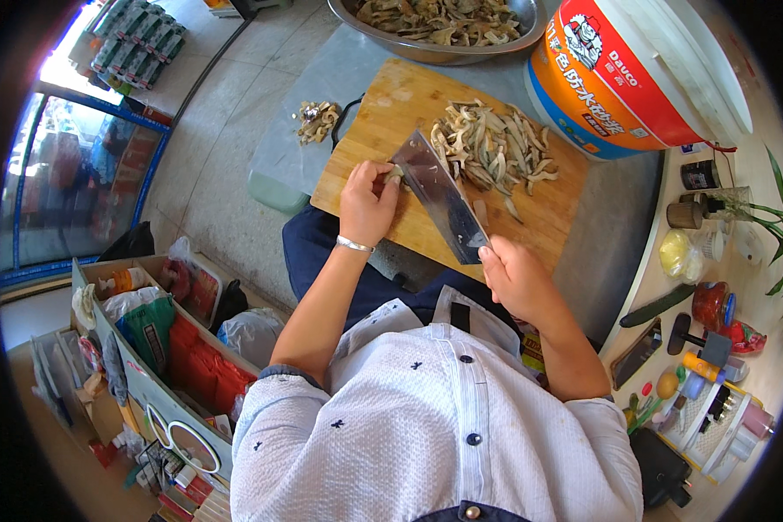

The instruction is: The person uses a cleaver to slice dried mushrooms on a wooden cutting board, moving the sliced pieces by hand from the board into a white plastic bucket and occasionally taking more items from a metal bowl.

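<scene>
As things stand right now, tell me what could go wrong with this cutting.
The left hand's fingertips are right beside the blade of the cleaver in the right hand, so a slip might cut them. The mushroom strips reach close to the cutting board's far edge; a careless push could spill some.

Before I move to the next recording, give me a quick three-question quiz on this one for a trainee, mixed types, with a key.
1. Multiple choice: what does the right hand grip? a) a cucumber b) a cleaver c) a bottle
2. True or false: in the picture, the large bucket stands to the left of the metal bowl.
3. Fill in: the pile of cut strips lies on the wooden ____.

Key: 1. b. 2. False; the large bucket stands to the right of the metal bowl. 3. Cutting board.
</scene>
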Tool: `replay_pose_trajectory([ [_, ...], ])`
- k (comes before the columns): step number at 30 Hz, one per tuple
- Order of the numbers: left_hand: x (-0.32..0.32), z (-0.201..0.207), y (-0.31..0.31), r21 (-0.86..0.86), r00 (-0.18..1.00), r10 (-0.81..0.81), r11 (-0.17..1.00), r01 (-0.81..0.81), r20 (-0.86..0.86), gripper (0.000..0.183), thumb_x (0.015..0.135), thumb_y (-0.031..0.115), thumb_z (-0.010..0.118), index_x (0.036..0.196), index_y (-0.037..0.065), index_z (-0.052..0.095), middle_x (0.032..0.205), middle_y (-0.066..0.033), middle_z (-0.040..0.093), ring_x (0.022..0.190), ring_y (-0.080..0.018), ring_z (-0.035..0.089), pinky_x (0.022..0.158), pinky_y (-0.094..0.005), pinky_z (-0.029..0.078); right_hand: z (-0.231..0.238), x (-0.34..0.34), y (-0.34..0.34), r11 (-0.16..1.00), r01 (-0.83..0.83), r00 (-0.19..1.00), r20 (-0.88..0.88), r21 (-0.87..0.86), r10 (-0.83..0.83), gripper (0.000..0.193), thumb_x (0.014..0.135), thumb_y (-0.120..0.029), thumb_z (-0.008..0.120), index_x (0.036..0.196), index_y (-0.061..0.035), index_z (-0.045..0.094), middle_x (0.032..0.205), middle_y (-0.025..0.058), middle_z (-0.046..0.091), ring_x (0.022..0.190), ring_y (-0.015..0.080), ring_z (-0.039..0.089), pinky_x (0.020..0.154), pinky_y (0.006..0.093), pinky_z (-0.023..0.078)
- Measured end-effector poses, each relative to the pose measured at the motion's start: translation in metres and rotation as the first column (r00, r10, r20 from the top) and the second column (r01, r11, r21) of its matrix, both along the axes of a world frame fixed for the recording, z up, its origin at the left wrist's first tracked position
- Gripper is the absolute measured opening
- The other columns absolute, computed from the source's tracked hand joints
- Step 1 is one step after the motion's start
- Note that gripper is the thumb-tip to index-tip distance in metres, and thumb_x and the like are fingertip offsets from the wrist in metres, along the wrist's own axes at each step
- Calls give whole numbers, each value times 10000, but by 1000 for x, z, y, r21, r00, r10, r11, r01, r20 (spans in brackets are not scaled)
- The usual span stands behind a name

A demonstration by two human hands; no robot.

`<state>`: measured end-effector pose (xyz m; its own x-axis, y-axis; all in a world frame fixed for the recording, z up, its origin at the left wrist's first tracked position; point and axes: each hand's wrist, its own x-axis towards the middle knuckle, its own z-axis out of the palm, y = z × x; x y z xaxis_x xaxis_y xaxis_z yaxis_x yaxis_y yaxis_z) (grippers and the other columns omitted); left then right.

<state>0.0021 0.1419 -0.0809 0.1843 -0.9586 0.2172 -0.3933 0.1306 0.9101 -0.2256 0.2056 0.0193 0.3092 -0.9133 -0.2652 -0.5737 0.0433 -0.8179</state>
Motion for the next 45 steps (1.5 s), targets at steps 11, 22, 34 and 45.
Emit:
replay_pose_trajectory([
  [11, 6, 3, 4, -47, 990, -123, 992, 120, -69, 141, 860, 12, 631, 996, 1, 596, 930, -58, 620, 833, -124, 608, 723, -253, 503, -2, 23, -32, 992, 26, 997, 64, 125, -34, 293, 955, -186, 483, 741, 14, 480, 611, 226, 551, 511, 327, 568, 509, 417, 443],
  [22, 55, 12, 32, 114, 972, -186, 972, 203, -144, 190, 878, -14, 612, 1065, 16, 611, 966, -7, 617, 876, -76, 564, 785, -229, 462, 20, -24, -12, 981, -187, 972, -136, 57, 193, 269, 920, -209, 507, 759, 6, 520, 687, 241, 557, 662, 399, 573, 605, 454, 435],
  [34, -8, 2, 11, -235, 845, -312, 866, 441, 435, 156, 764, 7, 675, 915, 44, 683, 1029, -99, 649, 888, -293, 624, 785, -348, 505, 6, -20, -31, 958, -231, 929, -332, -168, 166, 244, 925, -238, 485, 839, -16, 541, 747, 245, 609, 735, 443, 593, 647, 523, 451],
  [45, 8, 5, 14, -166, 935, -56, 979, 121, 349, 153, 753, 17, 686, 906, 24, 679, 992, -113, 637, 890, -288, 620, 768, -353, 507, 9, -22, -30, 959, -258, 910, -365, -121, 199, 250, 934, -246, 476, 857, -17, 540, 758, 242, 616, 754, 432, 606, 674, 516, 467],
])
